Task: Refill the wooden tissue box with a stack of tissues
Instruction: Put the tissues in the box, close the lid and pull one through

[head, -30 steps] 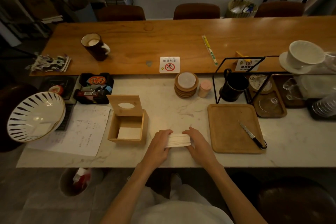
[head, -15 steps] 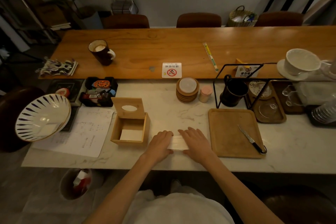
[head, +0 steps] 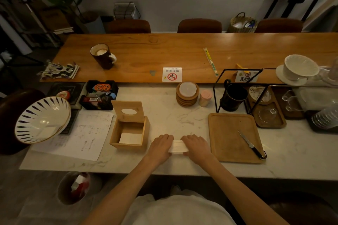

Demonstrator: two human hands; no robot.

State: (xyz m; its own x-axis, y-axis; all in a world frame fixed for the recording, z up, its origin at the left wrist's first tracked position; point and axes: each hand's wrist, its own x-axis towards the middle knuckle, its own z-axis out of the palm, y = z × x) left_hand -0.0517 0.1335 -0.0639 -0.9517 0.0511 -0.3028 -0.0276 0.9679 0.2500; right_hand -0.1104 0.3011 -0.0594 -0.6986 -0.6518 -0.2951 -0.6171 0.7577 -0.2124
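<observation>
A wooden tissue box (head: 129,144) stands on the marble counter with its lid (head: 129,111) tipped up at the back; the lid has an oval slot. A white sheet lies on the box's floor. Just right of the box, a white stack of tissues (head: 178,148) lies on the counter. My left hand (head: 160,147) presses on its left end and my right hand (head: 197,147) on its right end, palms down, fingers flat. Only the middle strip of the stack shows between my hands.
A wooden tray (head: 232,137) with a knife (head: 250,144) lies right of my hands. A paper sheet (head: 82,133) and a striped bowl (head: 43,119) sit to the left. Coasters (head: 187,94), a dark mug (head: 233,97) and a wire rack stand behind. A bin (head: 74,187) is below the counter.
One second ago my hands held the stack by its ends, slightly raised. They have since laid it down and now press flat on top of it.
</observation>
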